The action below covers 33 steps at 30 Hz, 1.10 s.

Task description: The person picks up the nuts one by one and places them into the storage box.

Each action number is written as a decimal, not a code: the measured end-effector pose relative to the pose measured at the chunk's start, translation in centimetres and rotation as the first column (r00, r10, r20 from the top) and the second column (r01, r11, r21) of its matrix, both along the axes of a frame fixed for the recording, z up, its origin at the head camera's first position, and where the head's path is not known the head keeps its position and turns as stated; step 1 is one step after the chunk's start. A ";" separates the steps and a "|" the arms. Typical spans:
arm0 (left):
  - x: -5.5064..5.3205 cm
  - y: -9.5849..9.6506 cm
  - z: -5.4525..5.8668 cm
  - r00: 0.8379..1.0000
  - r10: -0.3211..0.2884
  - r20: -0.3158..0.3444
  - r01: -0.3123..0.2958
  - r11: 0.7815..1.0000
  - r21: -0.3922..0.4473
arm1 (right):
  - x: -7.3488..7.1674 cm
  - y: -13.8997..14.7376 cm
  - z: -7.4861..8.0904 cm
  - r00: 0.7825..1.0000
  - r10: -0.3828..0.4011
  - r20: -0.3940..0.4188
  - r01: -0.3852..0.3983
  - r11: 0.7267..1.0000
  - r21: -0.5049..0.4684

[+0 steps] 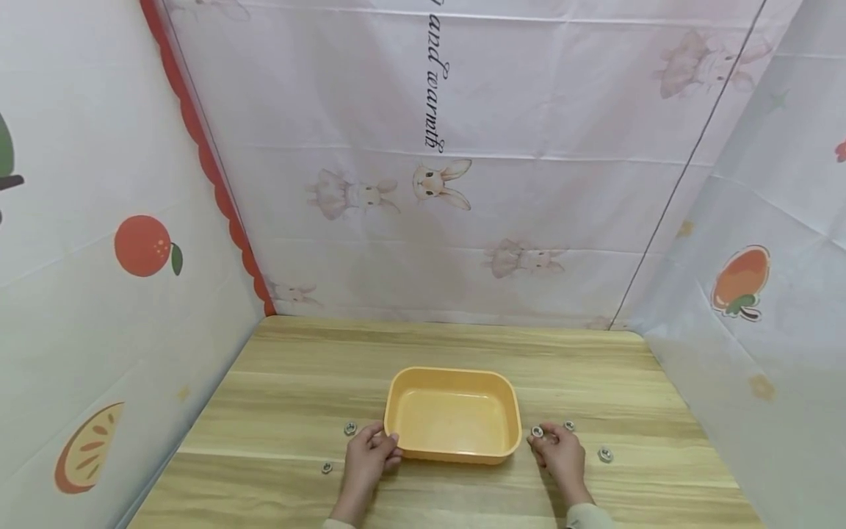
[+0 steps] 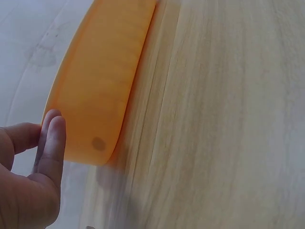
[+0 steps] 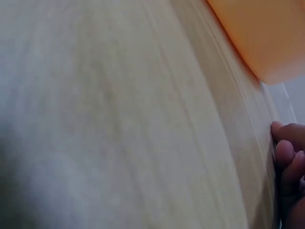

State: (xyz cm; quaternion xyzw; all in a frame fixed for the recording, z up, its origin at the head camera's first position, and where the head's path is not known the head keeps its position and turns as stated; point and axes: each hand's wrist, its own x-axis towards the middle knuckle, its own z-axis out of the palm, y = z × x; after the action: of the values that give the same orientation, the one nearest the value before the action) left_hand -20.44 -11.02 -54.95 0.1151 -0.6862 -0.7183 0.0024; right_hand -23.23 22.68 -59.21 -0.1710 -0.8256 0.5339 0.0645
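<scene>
A yellow rectangular plastic bin (image 1: 456, 456) sits on the wooden table. My left hand (image 1: 367, 457) grips its near left corner, thumb at the rim and fingers along the outer wall. In the left wrist view, a small dark round spot shows low on the bin's wall (image 2: 95, 81), close to the left hand (image 2: 35, 176). Just right of the bin, my right hand (image 1: 560, 457) pinches a metal hex nut (image 1: 537, 432) between thumb and fingers, low over the table. Only the fingers of the right hand (image 3: 289, 157) show at the edge of the right wrist view.
Two more nuts lie left of the bin, an upper nut (image 1: 350, 428) and a lower nut (image 1: 327, 467). On the right, one nut (image 1: 570, 425) lies just beyond the right hand and another nut (image 1: 605, 455) farther right. Printed cloth walls (image 1: 396, 279) enclose the table (image 1: 277, 397) at back and sides.
</scene>
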 end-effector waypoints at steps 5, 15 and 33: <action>0.0 0.1 0.2 1.000 -0.012 -0.003 0.012 1.000 -0.006 | 0.1 -0.1 0.3 1.000 -0.006 0.000 0.006 1.000 0.027; 0.1 0.2 0.2 1.000 0.002 -0.008 -0.002 1.000 0.004 | 1.6 -0.2 1.4 0.999 -0.041 -0.011 0.036 0.957 -0.287; 0.1 -0.2 0.2 0.999 -0.027 0.022 0.027 1.000 0.008 | 2.6 -0.9 2.8 0.991 -0.132 -0.005 0.116 0.885 -0.450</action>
State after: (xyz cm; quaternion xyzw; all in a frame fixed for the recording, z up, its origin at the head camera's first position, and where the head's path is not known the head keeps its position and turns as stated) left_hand -20.34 -11.18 -54.77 0.1138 -0.6847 -0.7197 -0.0152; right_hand -20.64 21.77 -56.45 -0.2241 -0.6663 0.7076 0.0716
